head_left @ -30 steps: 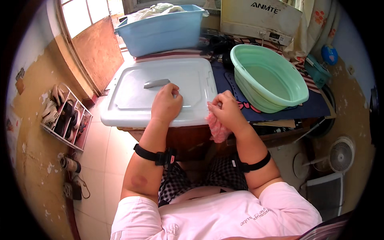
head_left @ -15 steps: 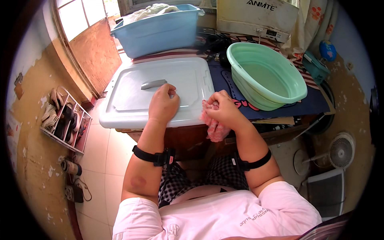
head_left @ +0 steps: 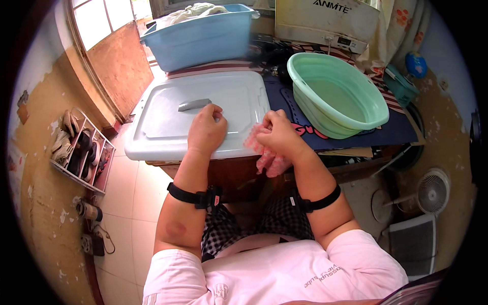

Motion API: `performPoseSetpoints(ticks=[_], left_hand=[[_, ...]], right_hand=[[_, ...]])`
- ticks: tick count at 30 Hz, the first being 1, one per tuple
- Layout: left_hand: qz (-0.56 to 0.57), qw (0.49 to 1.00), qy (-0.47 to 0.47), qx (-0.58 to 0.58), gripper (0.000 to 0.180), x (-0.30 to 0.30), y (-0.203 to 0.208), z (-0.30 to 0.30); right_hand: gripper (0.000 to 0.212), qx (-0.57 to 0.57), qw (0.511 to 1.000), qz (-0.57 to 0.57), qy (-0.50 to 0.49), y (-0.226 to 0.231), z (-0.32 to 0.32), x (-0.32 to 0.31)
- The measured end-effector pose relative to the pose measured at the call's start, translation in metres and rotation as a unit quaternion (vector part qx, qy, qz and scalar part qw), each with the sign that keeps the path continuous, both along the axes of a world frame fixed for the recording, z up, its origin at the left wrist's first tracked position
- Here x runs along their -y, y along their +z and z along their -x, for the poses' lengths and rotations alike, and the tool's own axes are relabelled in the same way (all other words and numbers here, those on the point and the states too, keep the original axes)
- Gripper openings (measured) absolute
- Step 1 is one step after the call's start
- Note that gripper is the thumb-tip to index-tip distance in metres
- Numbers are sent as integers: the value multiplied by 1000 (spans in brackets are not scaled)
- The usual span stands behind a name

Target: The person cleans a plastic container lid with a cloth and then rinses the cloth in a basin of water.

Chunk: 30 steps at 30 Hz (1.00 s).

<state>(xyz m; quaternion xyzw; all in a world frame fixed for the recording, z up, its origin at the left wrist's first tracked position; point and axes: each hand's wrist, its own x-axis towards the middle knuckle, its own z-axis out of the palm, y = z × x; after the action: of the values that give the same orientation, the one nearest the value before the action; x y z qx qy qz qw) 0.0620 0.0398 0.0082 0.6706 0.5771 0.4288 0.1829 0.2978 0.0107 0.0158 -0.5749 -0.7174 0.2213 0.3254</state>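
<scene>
A pink patterned cloth (head_left: 272, 163) hangs from my right hand (head_left: 279, 133), bunched between the closed fingers at the front edge of a pale grey-white plastic lid (head_left: 168, 124). Part of the cloth lies over the lid's right front corner. My left hand (head_left: 207, 131) rests on the lid with its fingers curled in, and no object shows in them. Just beyond its knuckles is the lid's grey handle (head_left: 194, 104). To the right of my right hand stands a mint-green basin (head_left: 317, 109) with some liquid in it.
A blue plastic tub (head_left: 203, 43) with pale cloth in it stands behind the lid. Dark tangled items (head_left: 272, 56) lie between tub and basin. At the back is a cream-coloured appliance (head_left: 325, 25). A shoe rack (head_left: 86, 152) stands at left, a white fan (head_left: 433, 190) at right.
My right hand has moved slightly left and up, and the pink cloth has swung further over the lid's corner. The left hand keeps its place on the lid.
</scene>
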Motion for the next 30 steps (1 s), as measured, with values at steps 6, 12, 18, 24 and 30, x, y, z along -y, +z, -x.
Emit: performPoseSetpoints(ticks=[6,12,18,24,30], left_hand=[[-4,1000,9,-4,27,-1,0,-2],[-1,1000,7,-8,26,1,0,-2],[5,1000,11,-11,26,4,4,-2],[1,1000,13,-13,25,1,2,-4],[-5,1000,12,-19,25,2,1,-3]], right_hand=[[37,-21,1000,3,11,-4,-1,-5],[37,-38,998,40,34,7,-6,-4],[38,-10,999,33,12,4,-1,-6],[36,-10,999,36,13,6,-1,-7],[39,-31,998,46,20,7,-5,-10]])
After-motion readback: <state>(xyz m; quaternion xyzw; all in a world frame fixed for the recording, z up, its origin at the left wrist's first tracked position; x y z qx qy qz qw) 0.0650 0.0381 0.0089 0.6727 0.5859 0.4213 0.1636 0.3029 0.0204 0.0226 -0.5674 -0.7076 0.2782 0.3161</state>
